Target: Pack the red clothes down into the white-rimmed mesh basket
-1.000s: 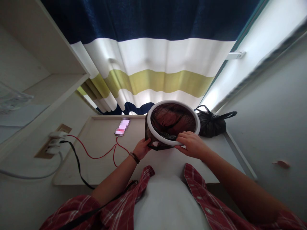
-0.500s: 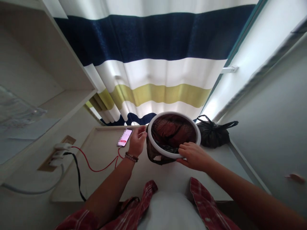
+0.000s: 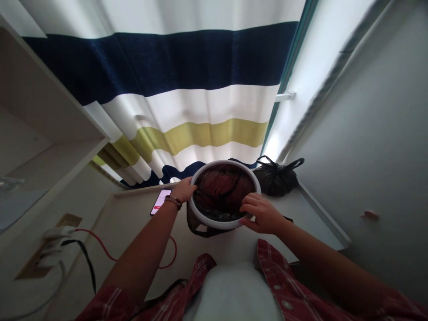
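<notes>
A dark mesh basket with a white ring rim [image 3: 200, 217] stands on the pale table [image 3: 133, 223] in front of me. Reddish and dark clothes [image 3: 222, 189] lie inside it. My left hand [image 3: 184, 190] grips the far left part of the rim, a beaded bracelet on its wrist. My right hand [image 3: 259, 212] holds the near right part of the rim, fingers curled over the edge.
A phone [image 3: 160, 201] lies on the table left of the basket, with a red cable [image 3: 100, 245] running to a wall socket [image 3: 55, 236]. A tied black plastic bag [image 3: 276, 178] sits behind the basket. A striped curtain [image 3: 187, 111] hangs beyond; shelves stand left, a wall right.
My left hand rose from the basket's near side, past the phone, to the far left rim. The view swung to the right.
</notes>
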{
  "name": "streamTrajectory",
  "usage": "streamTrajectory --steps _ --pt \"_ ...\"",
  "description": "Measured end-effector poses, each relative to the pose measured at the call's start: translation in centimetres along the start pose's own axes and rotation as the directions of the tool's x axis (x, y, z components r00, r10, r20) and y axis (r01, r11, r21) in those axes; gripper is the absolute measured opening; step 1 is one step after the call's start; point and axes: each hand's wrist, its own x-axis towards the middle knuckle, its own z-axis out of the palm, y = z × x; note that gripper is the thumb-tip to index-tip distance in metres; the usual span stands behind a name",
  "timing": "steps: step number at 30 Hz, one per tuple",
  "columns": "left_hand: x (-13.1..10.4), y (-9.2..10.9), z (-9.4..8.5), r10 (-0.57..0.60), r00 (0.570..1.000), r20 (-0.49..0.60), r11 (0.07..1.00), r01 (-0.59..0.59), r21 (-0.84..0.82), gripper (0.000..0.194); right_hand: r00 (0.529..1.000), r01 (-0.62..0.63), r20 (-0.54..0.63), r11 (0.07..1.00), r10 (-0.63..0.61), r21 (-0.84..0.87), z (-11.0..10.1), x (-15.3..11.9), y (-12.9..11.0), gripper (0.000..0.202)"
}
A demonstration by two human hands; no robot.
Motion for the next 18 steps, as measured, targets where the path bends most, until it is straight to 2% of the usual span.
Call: streamTrajectory --steps 1,2,3,4,5,6,7,8,9,10,12,14,16,18 --pt "0.3 -0.2 -0.2 -0.002 1.0 0.006 1.0 0.002 0.029 0.039 0.989 -0.085 -0.122 0.996 0.089 0.038 -0.2 -0.6 0.6 0.023" --pt "0.7 -0.4 -0.3 -0.005 1.0 0.002 0.998 0.005 0.055 0.039 0.943 -0.198 -0.252 0.975 0.216 0.097 -0.4 -1.2 1.3 0.025" --pt "1.0 -0.5 -0.4 -0.006 1.0 -0.003 0.997 0.006 0.078 0.04 0.855 -0.323 -0.36 0.926 0.373 0.194 -0.3 -1.8 2.0 0.029" --pt "1.4 -0.6 -0.3 -0.006 1.0 -0.01 0.995 0.007 0.098 0.041 0.736 -0.435 -0.399 0.833 0.548 0.342 -0.1 -2.5 2.7 0.036" --pt "1.8 -0.7 -0.1 -0.007 1.0 -0.015 0.993 0.009 0.117 0.042 0.613 -0.509 -0.346 0.69 0.71 0.514 0.4 -3.1 3.3 0.043" --pt "2.1 -0.7 0.1 -0.014 1.0 -0.015 0.991 0.016 0.136 0.042 0.523 -0.544 -0.218 0.519 0.824 0.659 0.9 -3.7 3.7 0.046" --pt "2.4 -0.7 0.4 -0.028 1.0 -0.007 0.988 0.029 0.154 0.042 0.48 -0.547 -0.056 0.349 0.875 0.761 1.6 -4.3 3.9 0.048" --pt "2.7 -0.6 0.6 -0.048 0.999 0.007 0.985 0.046 0.169 0.042 0.478 -0.533 0.096 0.201 0.873 0.822 2.3 -4.7 3.9 0.046" --pt "3.0 -0.6 0.8 -0.073 0.997 0.027 0.982 0.067 0.177 0.041 0.5 -0.513 0.207 0.095 0.841 0.853 2.9 -5.0 3.7 0.043" --pt "3.1 -0.5 1.0 -0.101 0.994 0.047 0.98 0.092 0.178 0.04 0.528 -0.488 0.266 0.031 0.806 0.872 3.5 -5.3 3.4 0.041" --pt "3.3 -0.4 1.2 -0.157 0.984 0.08 0.976 0.142 0.167 0.041 0.567 -0.422 0.303 -0.046 0.766 0.906 4.3 -5.5 2.7 0.037" --pt "3.3 -0.3 1.2 -0.19 0.978 0.084 0.97 0.174 0.167 0.043 0.583 -0.362 0.298 -0.087 0.756 0.928 4.6 -5.7 2.1 0.035" --pt "3.1 -0.2 1.2 -0.182 0.981 0.066 0.967 0.166 0.191 0.043 0.607 -0.315 0.299 -0.122 0.736 0.941 4.6 -5.8 1.8 0.033" --pt "3.0 -0.1 1.2 -0.153 0.987 0.054 0.965 0.137 0.224 0.044 0.655 -0.263 0.315 -0.183 0.687 0.947 4.6 -6.1 1.8 0.03"
